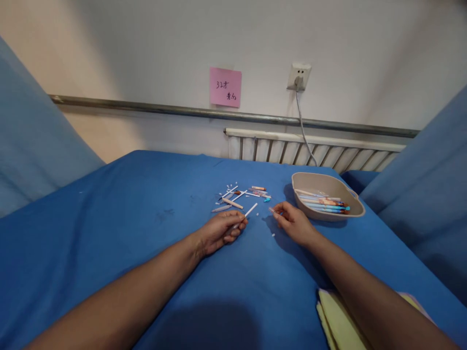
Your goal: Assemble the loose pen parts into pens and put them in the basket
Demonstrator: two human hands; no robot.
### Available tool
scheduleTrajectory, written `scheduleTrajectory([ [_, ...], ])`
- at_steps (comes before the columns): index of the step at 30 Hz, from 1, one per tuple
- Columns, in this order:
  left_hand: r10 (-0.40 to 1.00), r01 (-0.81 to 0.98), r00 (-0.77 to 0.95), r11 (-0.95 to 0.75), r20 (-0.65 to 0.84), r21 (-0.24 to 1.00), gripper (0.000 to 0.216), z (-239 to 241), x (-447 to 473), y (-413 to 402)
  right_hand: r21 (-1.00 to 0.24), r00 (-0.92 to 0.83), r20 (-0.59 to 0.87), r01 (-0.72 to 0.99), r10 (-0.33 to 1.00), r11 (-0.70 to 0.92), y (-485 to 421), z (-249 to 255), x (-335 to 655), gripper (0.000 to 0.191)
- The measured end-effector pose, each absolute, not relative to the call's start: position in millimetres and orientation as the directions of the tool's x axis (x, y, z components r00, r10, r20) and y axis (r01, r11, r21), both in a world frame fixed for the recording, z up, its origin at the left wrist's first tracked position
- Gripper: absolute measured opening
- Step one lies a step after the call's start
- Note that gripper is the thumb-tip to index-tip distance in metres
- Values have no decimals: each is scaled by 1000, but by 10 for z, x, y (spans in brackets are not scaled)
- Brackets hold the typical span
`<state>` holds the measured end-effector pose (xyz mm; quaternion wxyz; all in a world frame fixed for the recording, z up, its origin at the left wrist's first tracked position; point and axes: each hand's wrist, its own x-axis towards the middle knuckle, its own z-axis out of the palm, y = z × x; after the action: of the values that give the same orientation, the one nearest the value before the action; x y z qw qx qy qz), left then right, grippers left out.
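Observation:
My left hand (222, 228) is closed around a pen barrel, mostly hidden in the fingers. From it a thin white refill (251, 210) sticks out up and to the right. A short distance to the right, my right hand (294, 223) pinches a small, clear pinkish pen part (271, 210); its exact kind is too small to make out. Just beyond the hands lies a loose pile of pen parts: a beige barrel (232, 203), white refills (240, 196), an orange-brown piece (259, 188) and a turquoise cap (267, 200). Tiny white bits are scattered around them.
A beige plastic basket (359, 206) with several pens (323, 201) stands at the right. A folded yellow cloth (341, 318) lies under my right forearm. Blue cloth covers the table (146, 194). Behind it are a radiator (270, 148), a metal rail and a plugged-in cable (301, 116).

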<state>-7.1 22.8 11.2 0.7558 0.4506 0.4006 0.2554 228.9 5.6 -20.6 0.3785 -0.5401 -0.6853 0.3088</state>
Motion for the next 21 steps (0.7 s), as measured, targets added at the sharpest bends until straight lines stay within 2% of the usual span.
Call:
scheduleTrajectory([
  [3,751,25,557,410,-353,912,21,101,-61,209,-931,-141,163,307,977,199,44,-165,2256,28],
  [6,758,129,561,316,-332,940,24,82,-45,180,-940,-158,183,259,970,220,26,-118,2256,30],
  [12,766,274,593,96,-247,957,24,58,-30,151,-895,-300,221,315,928,315,-16,-39,2309,24],
  [21,792,385,579,-57,-194,921,26,42,-53,190,-816,-376,231,428,897,390,27,-26,2424,21],
])
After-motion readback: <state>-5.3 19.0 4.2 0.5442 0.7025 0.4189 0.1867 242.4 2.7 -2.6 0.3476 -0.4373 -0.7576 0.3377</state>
